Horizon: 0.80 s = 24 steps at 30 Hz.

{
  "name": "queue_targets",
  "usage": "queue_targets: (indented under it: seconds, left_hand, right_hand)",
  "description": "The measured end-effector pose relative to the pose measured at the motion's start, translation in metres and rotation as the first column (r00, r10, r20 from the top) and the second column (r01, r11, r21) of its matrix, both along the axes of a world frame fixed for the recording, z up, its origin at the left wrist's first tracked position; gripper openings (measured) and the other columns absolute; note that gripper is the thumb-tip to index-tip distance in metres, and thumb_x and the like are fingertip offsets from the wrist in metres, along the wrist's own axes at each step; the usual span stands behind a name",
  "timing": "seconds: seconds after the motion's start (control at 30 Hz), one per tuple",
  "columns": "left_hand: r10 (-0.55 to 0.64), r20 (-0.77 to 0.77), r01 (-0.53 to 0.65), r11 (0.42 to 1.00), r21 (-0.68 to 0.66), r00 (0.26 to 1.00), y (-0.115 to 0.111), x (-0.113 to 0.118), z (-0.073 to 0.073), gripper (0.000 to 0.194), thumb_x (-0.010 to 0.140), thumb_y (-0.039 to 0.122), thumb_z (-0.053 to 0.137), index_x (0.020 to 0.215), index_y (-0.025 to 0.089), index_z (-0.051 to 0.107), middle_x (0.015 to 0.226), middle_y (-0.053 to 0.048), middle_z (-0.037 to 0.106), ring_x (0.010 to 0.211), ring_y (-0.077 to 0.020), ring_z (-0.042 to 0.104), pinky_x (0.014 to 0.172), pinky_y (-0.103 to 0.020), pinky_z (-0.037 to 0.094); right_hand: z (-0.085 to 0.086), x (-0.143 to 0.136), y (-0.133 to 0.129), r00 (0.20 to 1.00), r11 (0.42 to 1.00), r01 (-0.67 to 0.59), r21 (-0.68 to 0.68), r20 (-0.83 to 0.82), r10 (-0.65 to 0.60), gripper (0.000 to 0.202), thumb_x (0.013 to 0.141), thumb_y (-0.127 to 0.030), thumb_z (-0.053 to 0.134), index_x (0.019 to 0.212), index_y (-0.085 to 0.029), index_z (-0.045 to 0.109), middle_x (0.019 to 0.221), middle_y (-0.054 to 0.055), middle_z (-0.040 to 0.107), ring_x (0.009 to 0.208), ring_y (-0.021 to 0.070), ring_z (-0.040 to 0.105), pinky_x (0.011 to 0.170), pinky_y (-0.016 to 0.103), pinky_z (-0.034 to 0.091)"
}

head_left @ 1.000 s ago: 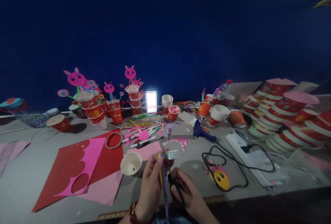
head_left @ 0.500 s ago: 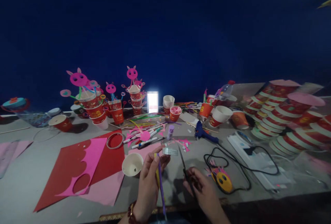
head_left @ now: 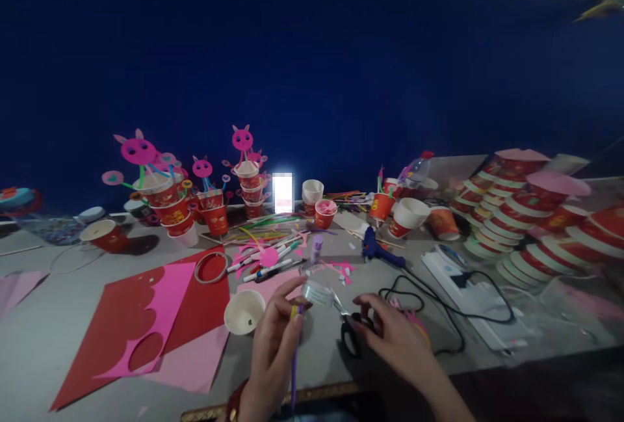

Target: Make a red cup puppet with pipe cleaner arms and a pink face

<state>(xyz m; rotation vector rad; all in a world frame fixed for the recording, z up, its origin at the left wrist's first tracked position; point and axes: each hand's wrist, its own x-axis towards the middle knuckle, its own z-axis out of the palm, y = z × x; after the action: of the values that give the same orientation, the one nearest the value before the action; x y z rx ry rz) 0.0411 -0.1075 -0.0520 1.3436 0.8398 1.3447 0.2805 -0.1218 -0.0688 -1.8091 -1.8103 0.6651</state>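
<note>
Between its thumb and fingers, my left hand (head_left: 279, 331) pinches a yellow and purple strip (head_left: 294, 360) that hangs down toward the table edge. A clear, shiny piece (head_left: 318, 293) sits at the fingertips of that hand; whether it is gripped there is hard to tell. To the right, my right hand (head_left: 390, 337) has its fingers at the black handles of the scissors (head_left: 351, 331), whose blades point up and left at the clear piece. A white paper cup (head_left: 245, 312) stands just left of my left hand.
Red and pink paper (head_left: 121, 318) lies at left. Markers (head_left: 273, 264) and a purple glue stick (head_left: 316, 248) are ahead. A blue glue gun (head_left: 380, 250), its black cord and a white power strip (head_left: 472, 298) lie right, before stacked red cups (head_left: 526, 214).
The scissors have turned flatter, with their handles apart and blades nearer the clear piece. My right hand has moved slightly up and right, over the yellow face. The view has shifted a little.
</note>
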Motion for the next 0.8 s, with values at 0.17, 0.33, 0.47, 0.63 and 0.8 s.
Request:
queue_targets:
  seconds: [0.17, 0.33, 0.47, 0.63, 0.8]
  left_hand:
    - [0.087, -0.379, 0.052, 0.939, 0.341, 0.921, -0.006, -0.004, 0.005, 0.015, 0.097, 0.010, 0.048, 0.103, 0.024, 0.053, 0.146, -0.014, 0.054, 0.130, -0.0233, 0.058, 0.101, -0.036, 0.052]
    - [0.239, -0.505, 0.075, 0.849, 0.524, 0.829, -0.008, -0.006, 0.006, 0.025, 0.092, 0.002, 0.049, 0.106, 0.022, 0.052, 0.145, -0.018, 0.055, 0.129, -0.0231, 0.059, 0.100, -0.035, 0.054]
    - [0.252, -0.519, 0.067, 0.852, 0.519, 0.817, -0.011, -0.010, 0.004, 0.026, 0.090, 0.002, 0.051, 0.106, 0.023, 0.053, 0.143, -0.018, 0.058, 0.127, -0.0241, 0.062, 0.099, -0.036, 0.055]
    - [0.217, -0.486, 0.051, 0.876, 0.479, 0.846, -0.011, -0.009, 0.004, 0.025, 0.089, 0.002, 0.053, 0.101, 0.024, 0.053, 0.144, -0.017, 0.058, 0.131, -0.0264, 0.058, 0.100, -0.037, 0.054]
    - [0.229, -0.499, 0.031, 0.887, 0.460, 0.836, -0.012, -0.009, 0.001, 0.022, 0.091, 0.005, 0.054, 0.101, 0.025, 0.051, 0.141, -0.017, 0.060, 0.123, -0.0238, 0.064, 0.097, -0.034, 0.055]
  right_hand:
    - [0.047, -0.036, 0.004, 0.894, 0.973, -0.131, 0.190, -0.402, 0.199, 0.027, 0.095, -0.035, 0.054, 0.119, -0.024, 0.057, 0.104, 0.005, 0.064, 0.077, 0.0165, 0.061, 0.064, 0.025, 0.051]
    - [0.054, -0.066, 0.012, 0.876, 0.972, -0.174, 0.156, -0.427, 0.225, 0.017, 0.092, -0.025, 0.054, 0.108, -0.022, 0.059, 0.096, 0.004, 0.065, 0.078, 0.0168, 0.061, 0.064, 0.025, 0.049]
    - [0.042, -0.072, 0.018, 0.857, 0.980, -0.160, 0.119, -0.475, 0.198, 0.014, 0.092, -0.028, 0.056, 0.104, -0.021, 0.059, 0.083, 0.001, 0.060, 0.070, 0.0155, 0.057, 0.054, 0.023, 0.043]
    - [0.031, -0.073, 0.022, 0.766, 0.971, -0.190, 0.144, -0.596, 0.239, 0.009, 0.089, -0.024, 0.053, 0.097, -0.021, 0.057, 0.080, -0.001, 0.053, 0.061, 0.0117, 0.047, 0.050, 0.021, 0.039]
    - [0.019, -0.074, 0.020, 0.702, 0.969, -0.203, 0.143, -0.668, 0.246, 0.012, 0.088, -0.020, 0.049, 0.098, -0.021, 0.055, 0.083, -0.002, 0.049, 0.061, 0.0113, 0.044, 0.051, 0.021, 0.040]
